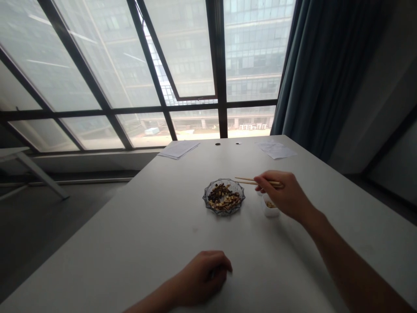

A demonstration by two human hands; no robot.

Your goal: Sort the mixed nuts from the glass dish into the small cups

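Hazy daylight through the window [254, 52], soft shadows

Wooden chopsticks [244, 181], faceted glass dish [224, 197], matt white tabletop [163, 208], white paper sheets [178, 149], dark cloth curtain [293, 74]

**Nothing legible on the table**

No word, label, brand or number could be read from where I stood. The chopsticks [244, 181] in the fingers [265, 179] of the right hand, the glass dish [208, 195] left of those fingers and the white cup [270, 212] just below them bore no readable mark. Any print on the papers [178, 150] beyond and left of the fingers, or the sheet [276, 150] straight beyond them, was too small to tell.
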